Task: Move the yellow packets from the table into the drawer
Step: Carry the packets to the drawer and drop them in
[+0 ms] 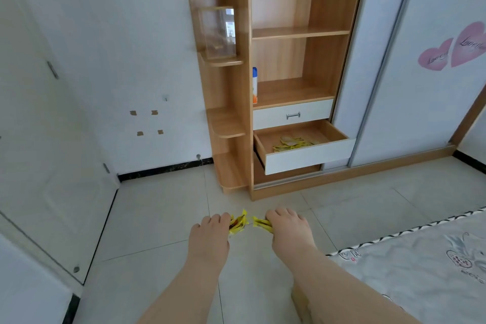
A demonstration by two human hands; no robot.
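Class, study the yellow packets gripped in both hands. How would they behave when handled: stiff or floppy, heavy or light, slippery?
Probably floppy: the yellow packets in the left hand splay out crumpled. Likely light: the right hand holds a second bunch in curled fingers alone. Possibly slippery, since the wrappers look like shiny film.

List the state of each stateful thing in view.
Left hand, grips first bunch of yellow packets.
Right hand, grips second bunch of yellow packets.
Lower white-fronted wooden drawer, pulled open, loose yellow packets inside.
Upper white-fronted drawer with metal handle, closed.
White spray bottle with blue cap, upright on shelf.
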